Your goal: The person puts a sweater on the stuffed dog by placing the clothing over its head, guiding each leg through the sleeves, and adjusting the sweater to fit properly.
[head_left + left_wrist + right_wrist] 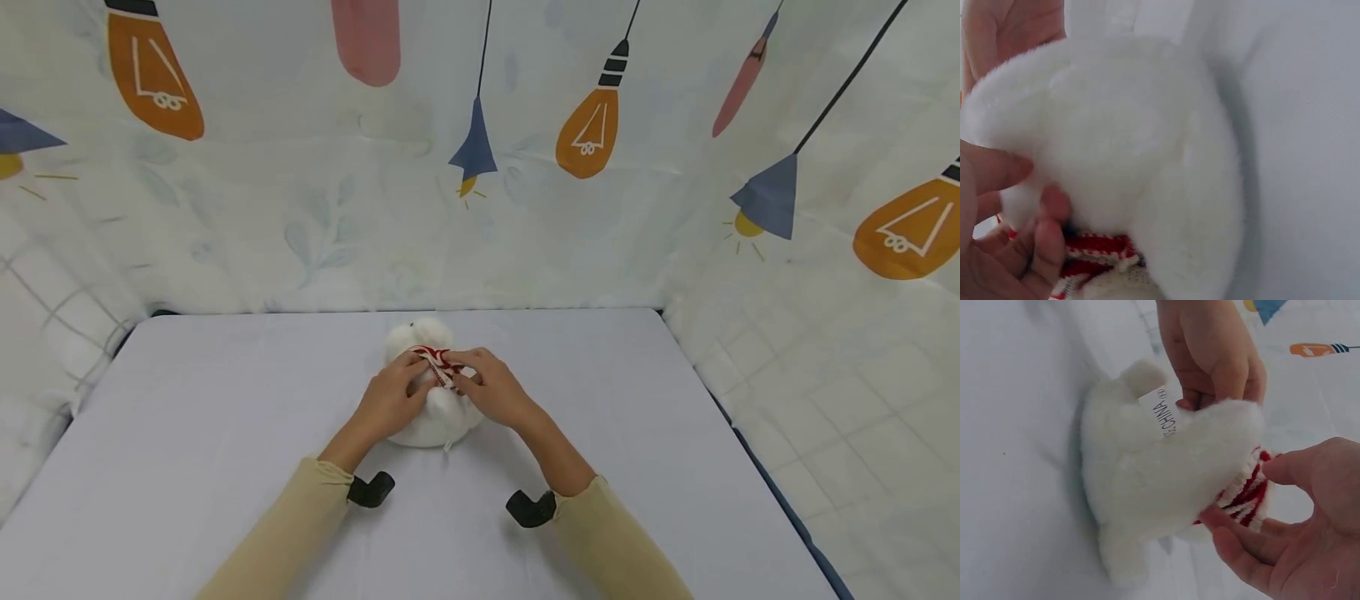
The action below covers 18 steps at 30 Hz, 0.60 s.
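Observation:
A white plush toy (446, 412) sits on the table, wearing a red and white knitted scarf (437, 364). From the left, my left hand (392, 398) holds the scarf with bent fingers; in the left wrist view its fingers (1050, 244) lie against the red knit under white fur. My right hand (495, 390) is at the scarf's other side. Seen in the right wrist view, its thumb and fingers pinch the striped knit (1249, 494). A white label (1161, 412) with printed letters, "CHINA" among them, sticks out of the plush.
A white cloth covers the table (225, 467). Behind it hangs a pale curtain (360, 242) printed with lamps and bulbs, which also runs along both sides. Black camera mounts (531, 508) sit at both wrists.

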Each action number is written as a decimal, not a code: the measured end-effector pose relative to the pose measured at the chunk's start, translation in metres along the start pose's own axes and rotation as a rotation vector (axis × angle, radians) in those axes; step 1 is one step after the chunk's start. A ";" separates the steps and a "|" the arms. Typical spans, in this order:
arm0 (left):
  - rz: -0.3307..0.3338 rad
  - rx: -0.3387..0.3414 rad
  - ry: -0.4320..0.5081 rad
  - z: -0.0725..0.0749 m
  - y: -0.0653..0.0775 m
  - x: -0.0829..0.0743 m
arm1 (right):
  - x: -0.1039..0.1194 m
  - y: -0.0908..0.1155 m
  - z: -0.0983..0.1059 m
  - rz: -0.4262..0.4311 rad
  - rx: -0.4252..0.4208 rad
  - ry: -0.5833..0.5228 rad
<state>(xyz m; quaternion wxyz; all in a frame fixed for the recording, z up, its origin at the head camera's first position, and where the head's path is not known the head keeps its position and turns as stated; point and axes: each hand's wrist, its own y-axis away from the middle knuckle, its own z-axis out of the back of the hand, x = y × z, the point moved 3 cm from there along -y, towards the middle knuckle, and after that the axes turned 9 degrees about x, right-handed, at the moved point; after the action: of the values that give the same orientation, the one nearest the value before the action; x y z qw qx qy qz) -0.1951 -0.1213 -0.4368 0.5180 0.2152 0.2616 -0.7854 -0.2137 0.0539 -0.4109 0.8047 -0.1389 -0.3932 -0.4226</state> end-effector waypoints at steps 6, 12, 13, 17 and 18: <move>0.005 -0.027 0.224 -0.001 0.002 0.010 | 0.001 0.003 0.008 -0.007 0.165 0.043; -0.008 0.000 0.314 -0.003 0.001 0.014 | -0.002 0.002 0.010 -0.004 0.275 -0.075; -0.006 0.005 0.336 -0.003 0.001 0.014 | -0.002 0.002 0.010 -0.010 0.283 -0.084; 0.011 0.043 0.458 -0.003 0.000 0.017 | -0.002 0.000 0.006 -0.014 0.296 -0.109; 0.016 0.059 0.491 -0.003 0.000 0.017 | -0.002 -0.001 0.006 -0.014 0.295 -0.111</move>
<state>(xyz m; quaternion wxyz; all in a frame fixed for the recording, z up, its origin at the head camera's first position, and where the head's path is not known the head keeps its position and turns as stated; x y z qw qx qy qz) -0.2013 -0.1310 -0.4495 0.4386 0.4169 0.3548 -0.7127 -0.2183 0.0578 -0.4088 0.7905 -0.0396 -0.4956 -0.3576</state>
